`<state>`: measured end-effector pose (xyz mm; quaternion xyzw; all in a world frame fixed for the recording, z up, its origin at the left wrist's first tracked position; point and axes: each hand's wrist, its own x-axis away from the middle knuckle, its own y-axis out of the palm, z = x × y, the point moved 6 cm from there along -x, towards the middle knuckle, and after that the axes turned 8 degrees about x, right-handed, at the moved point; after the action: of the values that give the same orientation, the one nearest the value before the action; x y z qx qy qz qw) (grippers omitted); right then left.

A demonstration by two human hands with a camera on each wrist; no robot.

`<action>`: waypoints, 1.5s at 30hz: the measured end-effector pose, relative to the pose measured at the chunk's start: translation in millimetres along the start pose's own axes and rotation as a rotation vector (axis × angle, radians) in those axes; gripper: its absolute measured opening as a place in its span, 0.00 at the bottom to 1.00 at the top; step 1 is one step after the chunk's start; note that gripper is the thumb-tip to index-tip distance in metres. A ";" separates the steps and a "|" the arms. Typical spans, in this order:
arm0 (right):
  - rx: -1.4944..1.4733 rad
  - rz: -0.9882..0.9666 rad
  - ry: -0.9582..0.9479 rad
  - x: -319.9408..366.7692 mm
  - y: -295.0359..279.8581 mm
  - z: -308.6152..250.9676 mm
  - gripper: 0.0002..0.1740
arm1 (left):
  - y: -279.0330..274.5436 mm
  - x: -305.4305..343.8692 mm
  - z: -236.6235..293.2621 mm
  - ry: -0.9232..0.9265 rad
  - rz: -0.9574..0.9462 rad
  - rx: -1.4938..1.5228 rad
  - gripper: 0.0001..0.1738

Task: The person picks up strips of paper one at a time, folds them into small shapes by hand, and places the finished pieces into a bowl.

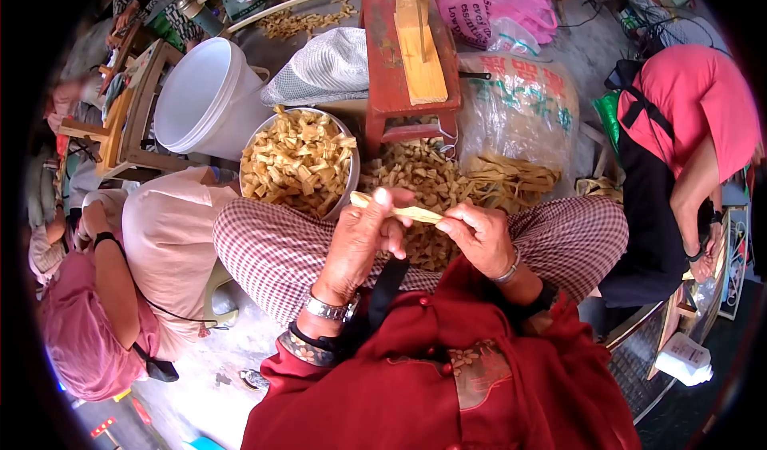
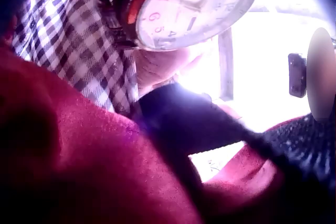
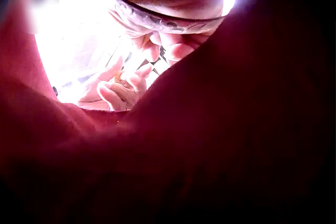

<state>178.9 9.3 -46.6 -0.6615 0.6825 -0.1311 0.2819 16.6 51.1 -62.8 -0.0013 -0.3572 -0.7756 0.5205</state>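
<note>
1 pale strip (image 1: 417, 214), left hand (image 1: 351, 246) and right hand (image 1: 484, 241) both clamped on it. 1 round tub (image 1: 356, 167), heaped with yellowish pieces (image 1: 294, 161).

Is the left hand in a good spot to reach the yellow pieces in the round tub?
Probably yes: the left hand is near the open tub, and nothing covers the heaped pieces. It holds a strip, though, so it would likely let go first.

Were one held strip (image 1: 415, 213), one watch (image 1: 329, 309), one bangle (image 1: 508, 268), one red bench (image 1: 379, 51), one block (image 1: 429, 81), one basin (image 1: 355, 170), one white bucket (image 1: 192, 91), one pink bag (image 1: 534, 9). Pieces (image 1: 294, 158) lay too heaped to count.
</note>
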 end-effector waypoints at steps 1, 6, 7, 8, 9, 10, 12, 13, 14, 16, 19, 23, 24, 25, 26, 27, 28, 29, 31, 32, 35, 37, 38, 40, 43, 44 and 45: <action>0.023 -0.006 -0.012 1.1 1.1 -1.3 0.07 | -1.1 0.4 -0.4 -0.006 -0.003 -0.020 0.26; 0.064 0.003 -0.056 2.7 3.6 -0.6 0.07 | -6.8 4.1 -0.6 -0.017 0.040 0.071 0.13; 0.063 0.011 -0.061 2.5 3.1 -2.0 0.07 | -8.3 4.9 -0.5 -0.020 0.048 0.099 0.11; 0.067 0.002 -0.067 2.7 3.7 -4.7 0.07 | -7.2 7.3 2.0 -0.030 0.081 0.137 0.08; 0.073 -0.006 -0.072 2.9 3.3 -8.7 0.07 | -7.8 7.9 3.5 -0.007 0.080 0.169 0.08; 0.079 -0.014 -0.075 3.3 2.6 -12.4 0.07 | -9.3 8.8 5.2 0.015 0.078 0.201 0.07; 0.077 0.011 -0.101 5.4 -1.7 -16.3 0.07 | -19.8 10.2 7.6 0.053 0.028 0.319 0.05; 0.074 0.023 -0.118 6.2 -3.5 -17.8 0.07 | -21.3 12.1 7.6 0.061 0.032 0.317 0.05; 0.085 0.021 -0.135 8.4 -4.9 -14.6 0.06 | -23.0 14.7 7.9 0.071 0.037 0.317 0.05; 0.110 0.008 -0.158 8.2 -11.2 -15.4 0.06 | -23.7 18.0 10.0 0.100 0.049 0.310 0.05; 0.144 0.047 -0.198 5.3 -20.3 -20.4 0.06 | -18.8 18.8 12.6 0.128 -0.016 0.275 0.05; 0.246 0.091 -0.263 -5.0 -46.5 -27.5 0.08 | -0.6 25.4 30.0 0.084 -0.313 0.006 0.15; 0.269 0.108 -0.330 -9.6 -53.6 -34.0 0.09 | 3.0 29.5 36.1 0.018 -0.411 0.036 0.17; 0.289 0.120 -0.392 -14.2 -59.4 -40.8 0.09 | 7.9 34.2 43.7 -0.057 -0.504 0.061 0.20; 0.373 0.094 -0.439 -18.2 -62.6 -48.9 0.09 | 17.0 36.7 55.7 -0.053 -0.636 0.050 0.26; 0.454 0.064 -0.478 -21.3 -65.3 -58.7 0.09 | 19.5 36.3 61.8 -0.071 -0.684 0.050 0.27; 0.550 0.066 -0.554 -23.5 -67.0 -72.9 0.08 | 20.0 32.6 64.8 -0.117 -0.683 -0.017 0.27; 0.611 0.030 -0.584 -23.6 -64.1 -76.5 0.07 | 21.6 29.3 67.5 -0.167 -0.676 -0.080 0.27; 0.636 -0.001 -0.680 -26.6 -59.6 -87.8 0.09 | 30.4 25.4 72.9 -0.131 -0.687 -0.479 0.23; 0.643 -0.017 -0.715 -27.5 -57.0 -91.5 0.09 | 35.2 23.6 74.0 -0.098 -0.703 -0.616 0.22; 0.665 -0.032 -0.809 -27.7 -49.8 -101.3 0.11 | 43.7 25.7 54.9 -0.276 -0.631 -0.208 0.22; 0.693 -0.003 -0.848 -24.9 -46.8 -106.2 0.11 | 40.1 22.4 46.2 -0.292 -0.644 -0.294 0.23; 0.636 0.030 -0.843 -25.4 -45.9 -105.3 0.13 | 45.4 30.1 41.9 -0.349 -0.551 -0.058 0.23; 0.602 0.063 -0.804 -27.0 -45.8 -104.2 0.13 | 45.9 33.5 34.0 -0.380 -0.620 0.102 0.19; 0.556 0.069 -0.677 -27.2 -43.1 -90.7 0.15 | 50.4 39.6 37.4 -0.317 -0.621 0.021 0.18; 0.516 0.056 -0.647 -28.6 -36.3 -84.6 0.16 | 50.9 40.1 37.5 -0.255 -0.726 0.032 0.22; 0.460 0.079 -0.596 -29.8 -32.1 -79.3 0.18 | 47.6 37.4 34.3 -0.214 -0.706 -0.037 0.22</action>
<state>160.3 20.1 41.4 -0.5632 0.5480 -0.0717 0.6142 25.2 30.3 3.0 0.0314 -0.3740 -0.9092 0.1801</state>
